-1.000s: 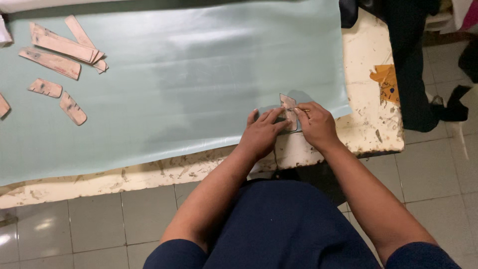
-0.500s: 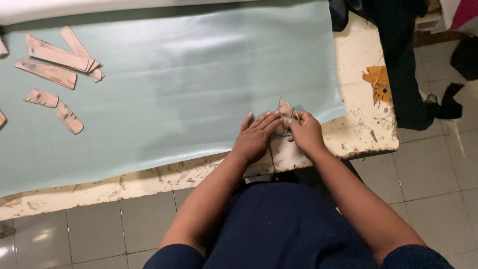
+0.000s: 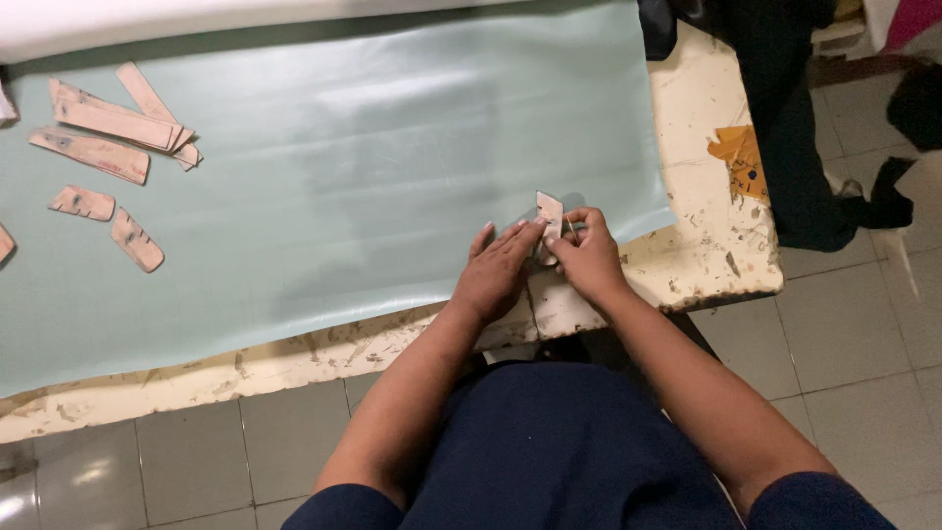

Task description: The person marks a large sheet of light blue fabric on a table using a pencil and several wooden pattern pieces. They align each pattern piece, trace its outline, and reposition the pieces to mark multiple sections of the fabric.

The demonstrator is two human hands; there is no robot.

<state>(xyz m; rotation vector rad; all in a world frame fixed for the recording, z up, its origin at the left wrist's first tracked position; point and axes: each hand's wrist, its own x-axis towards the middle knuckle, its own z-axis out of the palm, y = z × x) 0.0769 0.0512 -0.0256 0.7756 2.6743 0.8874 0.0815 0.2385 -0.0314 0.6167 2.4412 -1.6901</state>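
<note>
Pale green sheet [image 3: 343,167] covers the worn table [image 3: 706,245]; left hand [image 3: 496,275] presses flat beside a small cardboard template [image 3: 549,211], right hand [image 3: 587,257] pinching it upright, apparently positioning it; steadying comes next.

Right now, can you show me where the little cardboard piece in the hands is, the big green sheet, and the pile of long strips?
small cardboard piece [image 3: 549,210], head view, its top end.
green sheet [image 3: 373,167], head view, bare middle.
long strips [image 3: 113,123], head view, top strip.
</note>
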